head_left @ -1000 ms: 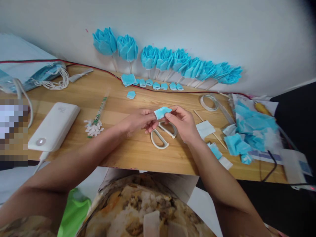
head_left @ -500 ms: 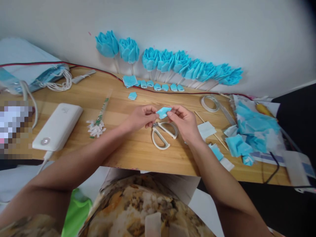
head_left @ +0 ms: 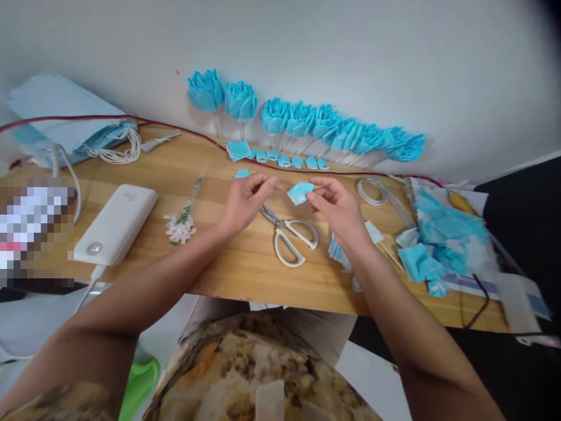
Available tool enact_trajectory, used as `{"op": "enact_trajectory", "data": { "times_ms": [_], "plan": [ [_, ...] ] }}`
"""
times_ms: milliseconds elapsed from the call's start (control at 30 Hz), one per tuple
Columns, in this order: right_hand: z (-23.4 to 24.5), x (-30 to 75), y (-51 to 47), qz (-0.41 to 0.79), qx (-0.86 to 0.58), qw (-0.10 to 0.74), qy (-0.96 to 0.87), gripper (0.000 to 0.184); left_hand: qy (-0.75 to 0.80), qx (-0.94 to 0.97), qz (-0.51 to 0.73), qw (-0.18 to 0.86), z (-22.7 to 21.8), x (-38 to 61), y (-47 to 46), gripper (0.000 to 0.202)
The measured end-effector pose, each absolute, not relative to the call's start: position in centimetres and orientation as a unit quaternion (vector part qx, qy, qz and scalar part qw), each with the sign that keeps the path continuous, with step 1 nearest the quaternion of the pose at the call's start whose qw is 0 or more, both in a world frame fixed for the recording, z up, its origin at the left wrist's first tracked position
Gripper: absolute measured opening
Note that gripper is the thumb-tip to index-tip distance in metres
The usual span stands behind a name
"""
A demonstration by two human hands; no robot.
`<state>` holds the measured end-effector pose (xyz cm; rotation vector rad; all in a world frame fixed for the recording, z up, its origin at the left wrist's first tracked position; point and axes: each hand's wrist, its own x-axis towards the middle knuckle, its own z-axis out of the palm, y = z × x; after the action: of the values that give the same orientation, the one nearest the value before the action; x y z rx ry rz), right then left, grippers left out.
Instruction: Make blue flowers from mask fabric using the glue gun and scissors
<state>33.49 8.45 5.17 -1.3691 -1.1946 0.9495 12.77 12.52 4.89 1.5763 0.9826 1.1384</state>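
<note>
A small light-blue petal of soft sheet material is pinched between the thumb and fingers of my right hand. To its left, my left hand is apart from the petal, thumb and fingertips pressed together; whether anything is between them is too small to make out. Scissors with white handles lie on the table below and between both hands, blades partly behind my left hand. Just beyond my left hand sits another blue petal, partly covered by it.
Blue flowers on sticks lean along the wall, with several folded blue petals before them. A tape roll and blue scraps lie right. A white power bank, a straw wrapper and a mask stack are left.
My left hand has let go of the blue petal and drawn back to the left. The petal stays in my right hand, now turned to show more of its face. The view has shifted slightly.
</note>
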Motion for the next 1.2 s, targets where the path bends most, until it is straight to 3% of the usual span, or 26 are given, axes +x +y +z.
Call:
{"op": "enact_trajectory", "data": {
  "times_ms": [67,167,233,333,433,567,700,833,967,1200],
  "plan": [
    [5.5,33.1,8.6,0.401,-0.581,0.507,-0.494,0.041,0.362,0.707,0.453,0.404,4.7,13.2,11.8,0.018],
    [5.8,32.2,8.6,0.410,-0.580,0.496,-0.499,0.042,0.342,0.762,0.427,0.347,4.3,13.9,11.0,0.030],
    [6.1,31.8,8.5,0.418,-0.574,0.488,-0.508,0.040,0.371,0.743,0.429,0.356,3.9,14.1,11.1,0.023],
    [6.4,31.8,8.5,0.417,-0.567,0.492,-0.512,0.036,0.408,0.623,0.437,0.504,3.8,13.9,11.8,0.006],
    [6.5,32.3,8.6,0.405,-0.571,0.503,-0.507,0.034,0.391,0.457,0.433,0.671,3.9,13.6,12.7,0.009],
    [5.9,32.3,8.9,0.434,-0.568,0.475,-0.514,0.042,0.362,0.380,0.436,0.731,4.0,13.6,12.7,0.013],
    [5.0,31.3,10.2,0.468,-0.537,0.468,-0.524,0.046,0.367,0.397,0.433,0.721,4.2,13.5,12.9,0.017],
    [3.9,30.7,13.2,0.465,-0.543,0.453,-0.533,0.044,0.398,0.392,0.553,0.618,4.8,11.9,14.9,0.017],
    [2.6,30.0,16.7,0.430,-0.583,0.368,-0.582,0.039,0.417,0.362,0.620,0.557,4.7,10.0,17.2,0.025],
    [2.0,28.0,19.9,0.308,-0.630,0.256,-0.665,0.036,0.430,0.323,0.619,0.572,2.9,9.7,18.6,0.038]
  ]
}}
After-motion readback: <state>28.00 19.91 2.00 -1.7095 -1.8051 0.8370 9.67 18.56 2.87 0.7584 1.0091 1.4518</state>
